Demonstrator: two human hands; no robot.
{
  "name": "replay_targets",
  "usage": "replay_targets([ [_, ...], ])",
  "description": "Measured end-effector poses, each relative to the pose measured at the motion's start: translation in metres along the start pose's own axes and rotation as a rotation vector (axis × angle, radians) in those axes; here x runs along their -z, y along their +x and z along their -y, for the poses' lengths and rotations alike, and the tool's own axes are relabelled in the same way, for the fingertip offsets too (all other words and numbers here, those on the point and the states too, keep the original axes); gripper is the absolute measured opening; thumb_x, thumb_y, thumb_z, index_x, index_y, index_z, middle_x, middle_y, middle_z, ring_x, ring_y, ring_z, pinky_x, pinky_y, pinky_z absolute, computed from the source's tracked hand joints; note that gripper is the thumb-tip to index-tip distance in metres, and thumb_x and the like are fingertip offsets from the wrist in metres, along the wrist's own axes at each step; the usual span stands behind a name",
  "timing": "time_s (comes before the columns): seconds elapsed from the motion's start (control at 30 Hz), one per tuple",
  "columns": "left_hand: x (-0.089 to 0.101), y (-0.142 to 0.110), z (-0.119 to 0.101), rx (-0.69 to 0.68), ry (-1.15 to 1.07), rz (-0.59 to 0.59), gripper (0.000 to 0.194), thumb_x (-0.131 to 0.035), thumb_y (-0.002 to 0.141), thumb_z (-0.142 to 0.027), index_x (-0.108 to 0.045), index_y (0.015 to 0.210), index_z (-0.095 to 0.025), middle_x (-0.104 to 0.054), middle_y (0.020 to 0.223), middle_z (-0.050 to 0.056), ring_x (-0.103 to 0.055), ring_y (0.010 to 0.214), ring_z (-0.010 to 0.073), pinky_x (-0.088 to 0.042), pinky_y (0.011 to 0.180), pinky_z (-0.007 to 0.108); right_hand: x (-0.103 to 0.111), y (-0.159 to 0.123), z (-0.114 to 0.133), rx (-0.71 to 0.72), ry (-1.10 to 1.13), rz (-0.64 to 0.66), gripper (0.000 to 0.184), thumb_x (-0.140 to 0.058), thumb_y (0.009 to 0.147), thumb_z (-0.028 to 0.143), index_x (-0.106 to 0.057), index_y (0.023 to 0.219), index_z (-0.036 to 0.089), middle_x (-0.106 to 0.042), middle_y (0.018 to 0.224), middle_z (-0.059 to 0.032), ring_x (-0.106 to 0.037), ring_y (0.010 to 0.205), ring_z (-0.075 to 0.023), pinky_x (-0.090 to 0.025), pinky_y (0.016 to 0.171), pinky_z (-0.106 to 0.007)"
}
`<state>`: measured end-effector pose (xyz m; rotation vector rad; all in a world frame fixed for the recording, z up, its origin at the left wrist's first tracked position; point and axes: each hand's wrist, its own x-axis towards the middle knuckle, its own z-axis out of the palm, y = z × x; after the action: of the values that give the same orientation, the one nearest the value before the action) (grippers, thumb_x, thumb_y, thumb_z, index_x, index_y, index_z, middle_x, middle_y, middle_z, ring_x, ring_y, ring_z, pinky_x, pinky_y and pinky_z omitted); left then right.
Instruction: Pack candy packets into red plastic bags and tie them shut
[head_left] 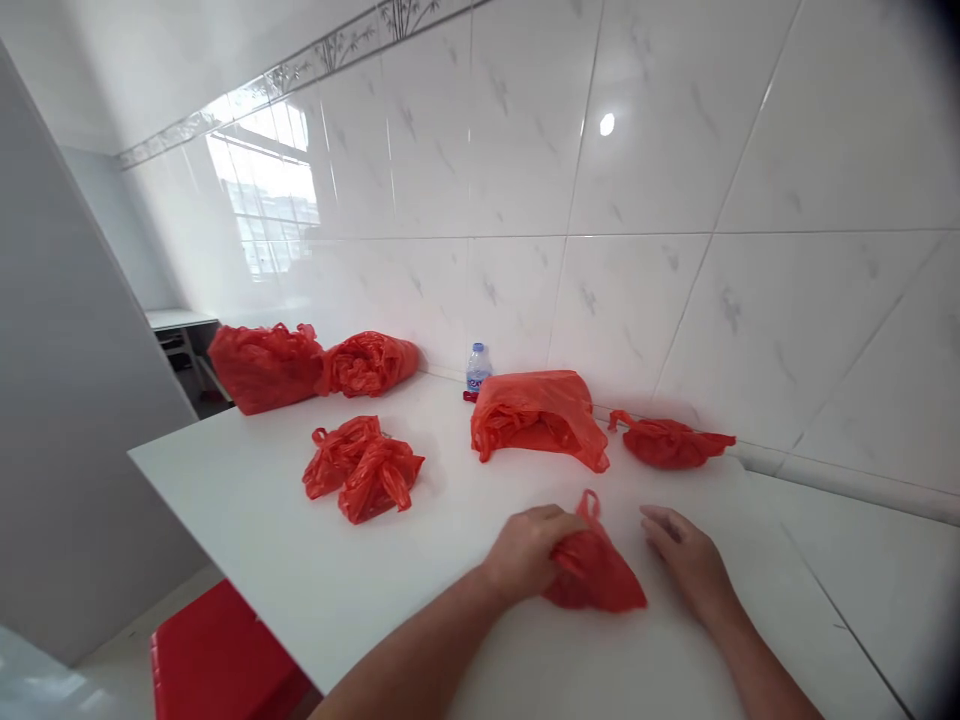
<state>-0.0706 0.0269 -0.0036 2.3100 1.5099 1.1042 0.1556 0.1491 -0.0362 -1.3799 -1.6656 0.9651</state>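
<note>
A small folded red plastic bag (pixel 596 568) lies on the white counter (pixel 315 560) right in front of me. My left hand (pixel 525 550) rests on its left side with the fingers curled onto the plastic, gripping it. Just to the right of the bag, my right hand (pixel 686 555) lies on the counter, fingers stretched out and holding nothing.
Several other red bags lie about: two folded ones (pixel 364 468) to the left, two bulky ones (pixel 266 365) at the far left by the wall, a larger one (pixel 536 418) in the middle, one (pixel 667 440) at the right. A small water bottle (pixel 478 370) stands by the tiled wall. A red stool (pixel 217 655) sits below the counter edge.
</note>
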Motion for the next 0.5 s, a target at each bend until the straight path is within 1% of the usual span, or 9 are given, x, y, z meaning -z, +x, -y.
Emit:
replay_targets([
  [0.13, 0.046, -0.028, 0.032, 0.172, 0.015, -0.333, 0.045, -0.047, 0.071, -0.005, -0.059, 0.109, -0.026, -0.064, 0.104, 0.002, -0.06, 0.094, 0.0179, -0.047, 0.085, 0.03, -0.003, -0.002, 0.001, 0.057, 0.006, 0.002, 0.036, -0.053, 0.072, 0.043, -0.065, 0.097, 0.02, -0.07, 0.096, -0.0064, -0.064, 0.08, -0.0223, -0.047, 0.076, -0.035],
  [0.2, 0.069, -0.042, 0.05, 0.259, 0.162, -0.514, 0.038, -0.049, 0.074, -0.01, -0.059, 0.108, -0.025, -0.063, 0.104, 0.004, -0.058, 0.097, 0.0206, -0.046, 0.088, 0.034, -0.005, -0.004, 0.003, 0.083, 0.014, -0.009, 0.032, -0.052, 0.072, 0.04, -0.066, 0.093, 0.02, -0.07, 0.094, -0.0055, -0.063, 0.08, -0.0219, -0.047, 0.077, -0.035],
  [0.23, 0.079, -0.048, 0.057, 0.293, 0.269, -0.637, 0.034, -0.051, 0.076, -0.014, -0.059, 0.107, -0.024, -0.061, 0.105, 0.006, -0.056, 0.102, 0.023, -0.044, 0.092, 0.037, -0.007, -0.004, 0.005, 0.094, 0.013, -0.018, 0.03, -0.052, 0.073, 0.038, -0.067, 0.091, 0.021, -0.07, 0.093, -0.0049, -0.063, 0.081, -0.022, -0.047, 0.077, -0.035],
  [0.27, 0.087, -0.054, 0.062, 0.326, 0.397, -0.742, 0.035, -0.054, 0.076, -0.019, -0.057, 0.111, -0.023, -0.057, 0.112, 0.009, -0.052, 0.11, 0.0263, -0.04, 0.097, 0.042, -0.008, -0.005, 0.006, 0.103, 0.004, -0.026, 0.028, -0.051, 0.073, 0.037, -0.067, 0.09, 0.022, -0.07, 0.093, -0.0042, -0.063, 0.083, -0.022, -0.046, 0.077, -0.035],
  [0.3, 0.092, -0.058, 0.066, 0.372, 0.51, -0.801, 0.042, -0.056, 0.077, -0.023, -0.054, 0.119, -0.022, -0.051, 0.123, 0.011, -0.044, 0.121, 0.0299, -0.033, 0.104, 0.047, -0.009, -0.006, 0.007, 0.112, -0.01, -0.033, 0.026, -0.051, 0.073, 0.036, -0.067, 0.089, 0.022, -0.07, 0.093, -0.0037, -0.063, 0.085, -0.0219, -0.046, 0.078, -0.034],
  [0.33, 0.095, -0.061, 0.068, 0.397, 0.607, -0.8, 0.046, -0.056, 0.078, -0.026, -0.051, 0.123, -0.022, -0.045, 0.132, 0.013, -0.036, 0.128, 0.0322, -0.027, 0.107, 0.05, -0.011, -0.007, 0.009, 0.12, -0.025, -0.033, 0.025, -0.05, 0.074, 0.034, -0.067, 0.088, 0.022, -0.07, 0.094, -0.0033, -0.063, 0.087, -0.0216, -0.045, 0.078, -0.033],
  [0.37, 0.096, -0.064, 0.07, 0.404, 0.689, -0.742, 0.048, -0.055, 0.079, -0.028, -0.049, 0.126, -0.022, -0.038, 0.139, 0.013, -0.028, 0.134, 0.0329, -0.021, 0.109, 0.052, -0.012, -0.008, 0.01, 0.126, -0.045, -0.025, 0.024, -0.049, 0.075, 0.033, -0.067, 0.088, 0.022, -0.07, 0.094, -0.0031, -0.062, 0.088, -0.021, -0.045, 0.077, -0.032],
  [0.43, 0.093, -0.069, 0.076, 0.369, 0.78, -0.496, 0.045, -0.052, 0.081, -0.027, -0.05, 0.126, -0.023, -0.033, 0.145, 0.011, -0.021, 0.138, 0.0311, -0.016, 0.111, 0.052, -0.014, -0.01, 0.012, 0.134, -0.095, -0.004, 0.024, -0.047, 0.076, 0.03, -0.066, 0.088, 0.022, -0.069, 0.094, -0.0026, -0.062, 0.087, -0.0196, -0.045, 0.077, -0.031],
  [0.5, 0.089, -0.071, 0.089, 0.377, 0.792, -0.249, 0.041, -0.049, 0.083, -0.031, -0.055, 0.123, -0.023, -0.036, 0.145, 0.011, -0.023, 0.138, 0.0306, -0.017, 0.11, 0.053, -0.016, -0.012, 0.014, 0.148, -0.141, 0.003, 0.023, -0.046, 0.077, 0.027, -0.065, 0.089, 0.021, -0.069, 0.095, -0.0022, -0.062, 0.087, -0.0179, -0.044, 0.077, -0.029],
])
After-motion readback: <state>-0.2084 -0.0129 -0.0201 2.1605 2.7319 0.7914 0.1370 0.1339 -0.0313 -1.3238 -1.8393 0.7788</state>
